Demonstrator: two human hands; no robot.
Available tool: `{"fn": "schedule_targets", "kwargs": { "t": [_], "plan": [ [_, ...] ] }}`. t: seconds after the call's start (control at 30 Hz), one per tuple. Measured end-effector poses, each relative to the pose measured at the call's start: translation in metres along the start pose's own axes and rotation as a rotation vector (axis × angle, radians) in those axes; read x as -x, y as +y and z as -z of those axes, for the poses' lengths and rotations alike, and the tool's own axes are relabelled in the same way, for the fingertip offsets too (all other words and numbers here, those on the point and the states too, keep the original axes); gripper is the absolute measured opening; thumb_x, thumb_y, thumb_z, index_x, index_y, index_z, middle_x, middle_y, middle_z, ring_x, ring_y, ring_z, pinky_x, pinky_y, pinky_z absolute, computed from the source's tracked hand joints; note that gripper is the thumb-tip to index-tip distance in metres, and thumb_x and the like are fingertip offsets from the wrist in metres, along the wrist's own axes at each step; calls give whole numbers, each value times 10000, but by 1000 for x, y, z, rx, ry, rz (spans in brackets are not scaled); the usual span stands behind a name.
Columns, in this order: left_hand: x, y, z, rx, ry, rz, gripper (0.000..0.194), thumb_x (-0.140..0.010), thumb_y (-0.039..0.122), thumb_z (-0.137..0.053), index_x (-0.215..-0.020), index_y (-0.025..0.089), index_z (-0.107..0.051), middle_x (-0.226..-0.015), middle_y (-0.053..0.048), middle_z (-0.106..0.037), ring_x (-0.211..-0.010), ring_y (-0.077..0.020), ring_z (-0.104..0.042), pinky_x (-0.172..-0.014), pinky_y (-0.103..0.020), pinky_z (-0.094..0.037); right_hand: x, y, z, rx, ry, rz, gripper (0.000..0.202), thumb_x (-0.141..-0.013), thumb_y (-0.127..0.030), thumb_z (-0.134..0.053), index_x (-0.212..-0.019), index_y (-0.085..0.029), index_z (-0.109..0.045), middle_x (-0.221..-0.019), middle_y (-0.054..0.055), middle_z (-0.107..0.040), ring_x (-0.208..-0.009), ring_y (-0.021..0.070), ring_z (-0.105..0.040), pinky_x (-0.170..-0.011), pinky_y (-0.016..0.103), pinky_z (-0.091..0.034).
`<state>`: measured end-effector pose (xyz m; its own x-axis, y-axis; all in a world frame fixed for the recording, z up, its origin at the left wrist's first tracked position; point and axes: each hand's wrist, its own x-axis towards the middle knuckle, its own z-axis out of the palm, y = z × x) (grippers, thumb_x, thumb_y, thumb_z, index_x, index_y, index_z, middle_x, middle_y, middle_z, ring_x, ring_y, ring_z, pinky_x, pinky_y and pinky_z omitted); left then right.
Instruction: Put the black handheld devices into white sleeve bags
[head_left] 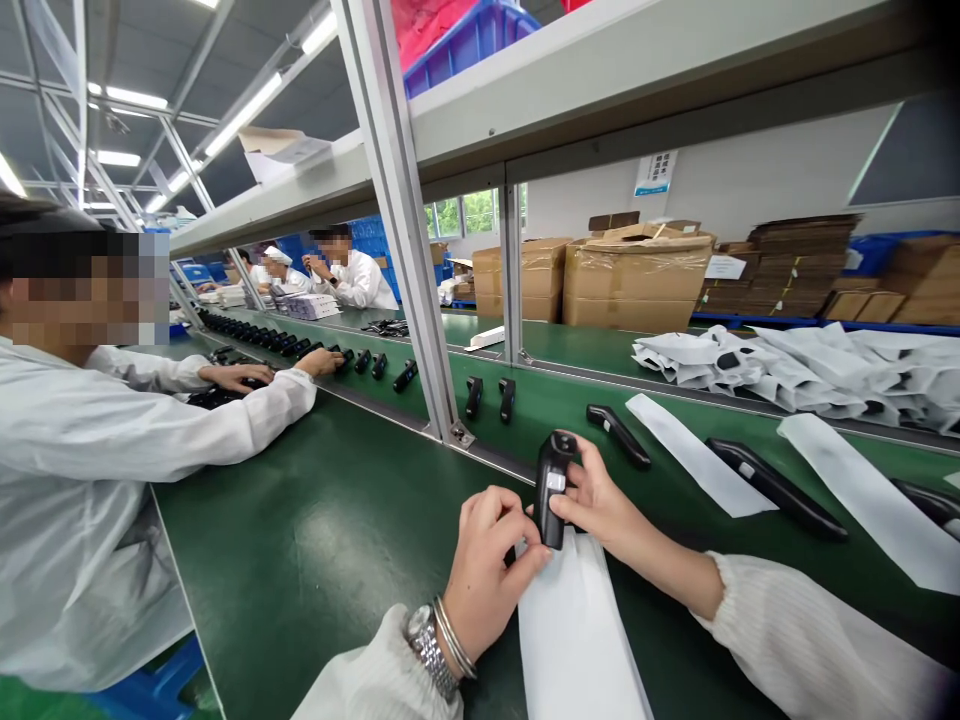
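Observation:
Upright in my right hand (pixel 596 497) is a black handheld device (pixel 553 492) with a small pale label; my fingers wrap its side and back. A long white bag (pixel 581 630) lies under it on the green table, its top edge by the device's lower end. My left hand (pixel 491 565), wearing a watch and bangles, pinches the bag's upper left edge, thumb against forefinger, just left of the device. More black devices (pixel 619 435) and white bags (pixel 697 455) alternate on the surface to the right.
A metal post (pixel 409 220) rises ahead, under a long shelf (pixel 600 75). At left, a person in white (pixel 150 420) reaches toward a row of black devices (pixel 262 335). Filled white bags (pixel 810 370) are heaped at right, before cardboard boxes (pixel 634 280).

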<state>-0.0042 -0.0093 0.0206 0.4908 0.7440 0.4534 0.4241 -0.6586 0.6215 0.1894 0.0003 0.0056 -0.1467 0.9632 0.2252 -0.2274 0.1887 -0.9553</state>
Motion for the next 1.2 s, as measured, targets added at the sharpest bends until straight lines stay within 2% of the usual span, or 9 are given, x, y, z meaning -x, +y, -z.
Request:
{"fn": "schedule_targets", "kwargs": {
  "t": [0.13,0.33,0.47,0.6,0.73,0.83,1.0,1.1,1.2],
  "plan": [
    [3,7,2,96,84,4,83,-857,191,-583,-776,197,-568,-993,-40,-494,-966,-207,-492,-879,-347,-402,10,-1,-13,157,-72,3,354,-930,-505,-502,-1211,-291,-509,-1120,42,-543,-1023,201,-548,-860,336,-472],
    [-4,0,2,211,274,108,131,-885,220,-537,-756,195,-539,-937,-26,-484,-913,-184,-513,-827,-305,-424,20,-2,-28,159,-384,-144,434,-778,-592,-657,-760,-161,-607,-711,-9,-530,-646,138,-502,-608,257,-406],
    [-9,-16,2,98,184,192,175,-928,279,-487,-803,213,-592,-947,-23,-524,-934,-191,-527,-860,-330,-411,-2,-18,1,415,-87,-61,396,-830,-560,-577,-722,-179,-574,-680,-15,-534,-619,139,-485,-594,255,-384],
    [-10,-30,2,-154,-6,262,135,-872,293,-566,-781,214,-626,-922,-22,-535,-921,-211,-520,-852,-377,-380,-48,-40,62,894,347,101,334,-874,-492,-468,-735,-201,-557,-689,-17,-551,-640,158,-512,-581,250,-385],
    [-10,-30,-3,-175,-134,257,114,-823,328,-625,-801,216,-627,-915,-17,-526,-938,-214,-506,-882,-394,-357,-86,-50,117,1068,500,114,302,-859,-415,-446,-642,-211,-490,-589,-21,-481,-575,167,-469,-548,265,-328],
    [-10,-25,-9,-137,-160,250,140,-748,296,-690,-818,211,-604,-923,-11,-510,-943,-208,-492,-903,-389,-344,-103,-46,130,1180,498,120,181,-833,-309,-491,-715,-195,-567,-704,25,-561,-702,211,-537,-648,294,-377],
    [-8,-19,-14,-98,-178,237,314,-620,242,-774,-802,196,-522,-915,2,-495,-915,-199,-473,-898,-367,-344,-131,-13,89,1249,271,107,317,-838,-169,-530,-1144,-204,-606,-1072,82,-610,-998,216,-579,-865,302,-417],
    [-6,-19,-13,-94,-184,232,412,-566,276,-816,-841,203,-518,-920,3,-500,-908,-208,-469,-896,-375,-342,-151,14,47,1234,136,39,419,-850,-234,-613,-1262,-283,-557,-1072,50,-630,-984,207,-603,-858,306,-448],
    [-5,-20,-13,-83,-183,235,341,-613,271,-790,-848,208,-552,-923,3,-520,-913,-207,-484,-903,-378,-330,-167,35,21,1215,148,-73,419,-863,-338,-657,-1260,-246,-562,-1137,81,-617,-999,241,-604,-876,401,-472]
  ]
}}
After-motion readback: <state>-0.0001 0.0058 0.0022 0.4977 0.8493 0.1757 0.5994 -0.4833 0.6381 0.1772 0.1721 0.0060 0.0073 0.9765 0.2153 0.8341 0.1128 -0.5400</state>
